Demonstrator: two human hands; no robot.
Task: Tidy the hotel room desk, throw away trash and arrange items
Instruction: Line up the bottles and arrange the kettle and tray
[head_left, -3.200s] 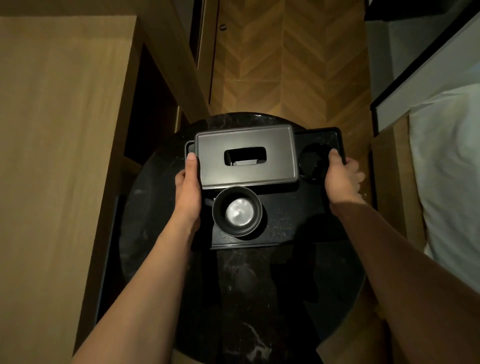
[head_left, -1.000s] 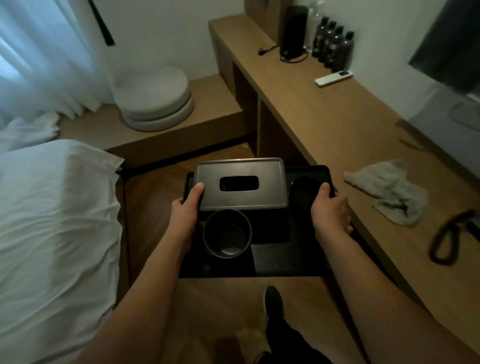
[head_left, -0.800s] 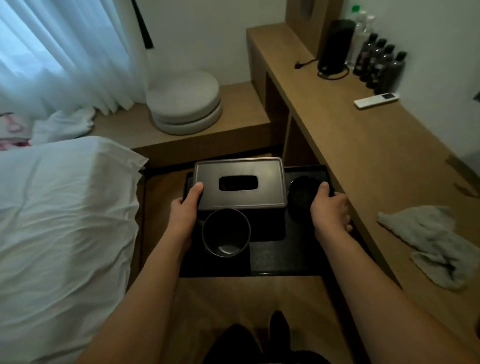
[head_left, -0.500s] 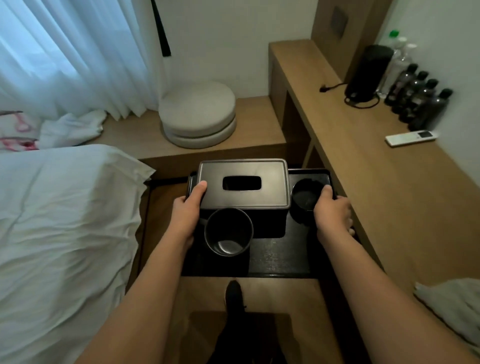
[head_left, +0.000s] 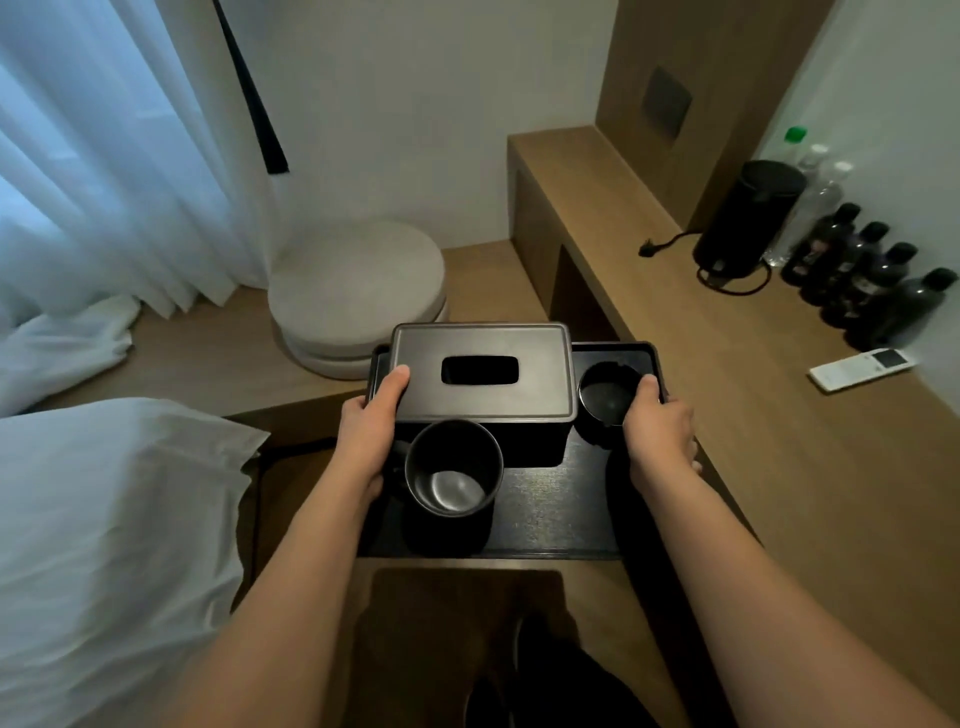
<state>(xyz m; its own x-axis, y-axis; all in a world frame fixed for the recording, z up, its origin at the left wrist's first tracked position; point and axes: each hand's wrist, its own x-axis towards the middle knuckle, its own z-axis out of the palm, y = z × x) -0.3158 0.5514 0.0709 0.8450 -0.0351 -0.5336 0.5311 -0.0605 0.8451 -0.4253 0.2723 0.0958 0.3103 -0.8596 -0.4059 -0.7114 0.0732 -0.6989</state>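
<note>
A black tray is being carried level above the wooden floor, between the bed and the long wooden surface. The left hand is gripping the tray's left edge, its grip holding the rim with the thumb lying up against the tissue box. The right hand is gripping the tray's right edge, its grip holding the rim with the thumb resting just beside the ashtray. The tissue box is sitting at the tray's far side, its lid slot facing up. A dark mug is standing upright at the tray's near left, just in front of the tissue box. The ashtray is sitting at the tray's far right corner. On the surface, to the right of the tray and well apart from it, a white remote is lying flat; beyond it a row of dark bottles and a black kettle with its cord are standing against the wall. Beyond the tray, two round cushions are lying stacked on a low wooden platform beside the curtain.
</note>
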